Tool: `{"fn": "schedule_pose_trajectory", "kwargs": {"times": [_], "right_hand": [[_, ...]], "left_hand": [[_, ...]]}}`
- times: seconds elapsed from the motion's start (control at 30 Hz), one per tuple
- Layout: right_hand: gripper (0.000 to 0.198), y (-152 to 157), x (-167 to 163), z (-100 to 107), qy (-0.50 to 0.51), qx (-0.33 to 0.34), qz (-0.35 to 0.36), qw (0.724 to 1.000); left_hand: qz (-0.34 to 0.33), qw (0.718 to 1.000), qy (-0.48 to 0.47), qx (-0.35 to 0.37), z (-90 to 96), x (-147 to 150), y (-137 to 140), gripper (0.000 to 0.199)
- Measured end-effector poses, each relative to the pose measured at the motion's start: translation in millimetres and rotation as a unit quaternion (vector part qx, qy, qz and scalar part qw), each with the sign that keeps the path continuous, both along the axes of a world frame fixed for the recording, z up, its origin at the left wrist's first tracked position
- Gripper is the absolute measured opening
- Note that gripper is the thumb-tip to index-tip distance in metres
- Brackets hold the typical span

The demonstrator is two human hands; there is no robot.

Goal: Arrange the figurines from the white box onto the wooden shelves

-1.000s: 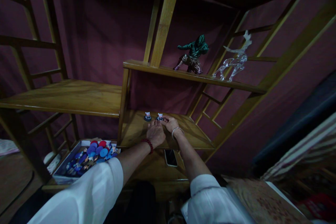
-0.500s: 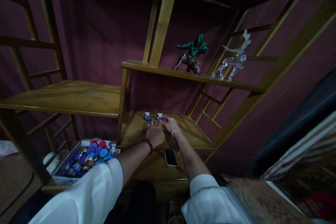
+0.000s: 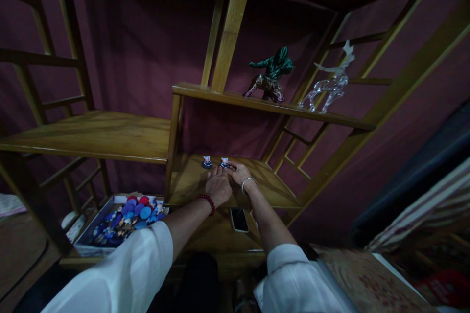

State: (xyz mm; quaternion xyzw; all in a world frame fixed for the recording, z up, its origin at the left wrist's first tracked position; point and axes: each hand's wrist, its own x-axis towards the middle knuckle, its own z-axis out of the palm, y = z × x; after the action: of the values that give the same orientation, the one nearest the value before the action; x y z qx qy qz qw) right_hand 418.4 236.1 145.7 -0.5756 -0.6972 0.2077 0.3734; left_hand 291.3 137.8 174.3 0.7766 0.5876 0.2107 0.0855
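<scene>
A: Where is the figurine being handled?
B: The small white-topped figurine with a dark, seemingly round base [image 3: 224, 163] is stood upright on the brown wooden shelf [image 3: 273, 189], near a matching dark-based white-topped figurine [image 3: 207, 162].
A: Hand states?
B: By the bare right hand [image 3: 240, 174], fingers are bent at the base's right side; whether it's gripped can't be told. The bare left hand [image 3: 218, 188] is spread palm-down, nothing seen clasped.
A: Why both?
B: Probably so the base is steadied. Both arms are stretched forward, converging.
</scene>
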Motion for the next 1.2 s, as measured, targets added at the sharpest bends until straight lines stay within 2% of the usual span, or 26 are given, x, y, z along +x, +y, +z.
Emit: {"fn": "schedule_pose_trajectory", "kwargs": {"times": [0.37,0.73,1.2], "right_hand": [[0.034,-4.2,-0.1,5.1,-0.06,0.018,-0.005,0.998],[0.028,-3.7,-0.3,3.6,-0.039,0.026,-0.005,0.999],[0.023,-2.5,-2.2,5.3,-0.038,0.036,-0.01,0.999]], "left_hand": [[0.0,1.0,0.003,-0.003,-0.6,-0.7,0.1,0.051],[0.002,1.0,-0.02,0.005,-4.1,-0.1,3.0,0.051],[-0.011,1.0,0.013,-0.011,0.9,-2.0,-0.5,0.051]]}}
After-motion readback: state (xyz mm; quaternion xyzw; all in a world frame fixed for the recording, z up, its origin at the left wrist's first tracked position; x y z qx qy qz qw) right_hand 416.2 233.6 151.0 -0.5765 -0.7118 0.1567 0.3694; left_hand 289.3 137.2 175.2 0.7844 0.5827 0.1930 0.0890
